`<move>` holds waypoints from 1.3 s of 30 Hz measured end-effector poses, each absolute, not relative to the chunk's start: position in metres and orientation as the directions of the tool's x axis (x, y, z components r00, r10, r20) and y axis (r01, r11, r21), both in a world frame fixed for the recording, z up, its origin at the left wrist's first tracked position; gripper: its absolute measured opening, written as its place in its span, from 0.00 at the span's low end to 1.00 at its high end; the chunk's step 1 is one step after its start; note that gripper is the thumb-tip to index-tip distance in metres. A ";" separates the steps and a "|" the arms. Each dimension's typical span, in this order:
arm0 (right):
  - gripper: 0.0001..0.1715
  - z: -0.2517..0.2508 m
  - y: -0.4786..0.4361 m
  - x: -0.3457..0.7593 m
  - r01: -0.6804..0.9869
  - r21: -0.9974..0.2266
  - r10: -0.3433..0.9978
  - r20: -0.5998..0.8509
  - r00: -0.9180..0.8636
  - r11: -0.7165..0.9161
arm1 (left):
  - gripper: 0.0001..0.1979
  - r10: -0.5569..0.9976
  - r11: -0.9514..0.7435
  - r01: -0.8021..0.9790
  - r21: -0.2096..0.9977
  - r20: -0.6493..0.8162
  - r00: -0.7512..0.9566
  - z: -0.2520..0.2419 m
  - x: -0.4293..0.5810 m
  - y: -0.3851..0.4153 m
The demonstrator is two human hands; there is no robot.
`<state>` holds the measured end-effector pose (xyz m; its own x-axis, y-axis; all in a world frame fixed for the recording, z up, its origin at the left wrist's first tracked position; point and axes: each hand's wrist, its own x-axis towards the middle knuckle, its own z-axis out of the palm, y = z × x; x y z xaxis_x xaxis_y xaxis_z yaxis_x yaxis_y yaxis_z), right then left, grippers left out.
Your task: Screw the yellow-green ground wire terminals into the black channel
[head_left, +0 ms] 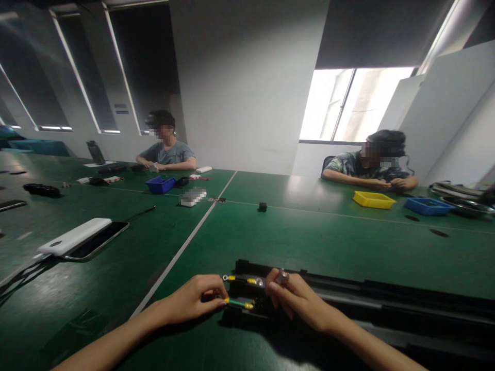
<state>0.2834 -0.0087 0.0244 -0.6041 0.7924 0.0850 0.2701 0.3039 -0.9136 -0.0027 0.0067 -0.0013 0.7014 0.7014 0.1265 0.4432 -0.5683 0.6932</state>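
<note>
A long black housing [348, 296] lies on the green table [309, 237] near the front edge. My left hand [195, 299] is closed, pinching a green and yellow wire [237, 304] at the housing's left end. A second wire with a yellow sleeve and ring terminal [243, 280] lies just above it. My right hand [296, 299] rests on the housing with its fingers curled, and a small round metal part [282, 276] sits at its fingertips.
A white power bank [75, 236] and a phone [98, 240] lie at the left. Blue bins [160, 184] [427, 206] and a yellow bin [373, 200] stand at the far side, where two people sit. A small black part [262, 206] sits mid-table.
</note>
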 end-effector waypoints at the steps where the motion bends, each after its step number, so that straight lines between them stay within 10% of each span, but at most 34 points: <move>1: 0.25 0.025 -0.009 0.283 0.271 -0.915 0.794 0.080 -0.602 0.298 | 0.04 0.703 -0.567 0.445 0.693 0.125 0.700 -0.002 -0.003 0.007; 39: 0.25 0.023 -0.008 0.283 0.238 -0.919 0.805 0.124 -0.580 0.313 | 0.03 0.696 -0.561 0.424 0.711 0.127 0.706 -0.001 -0.003 0.007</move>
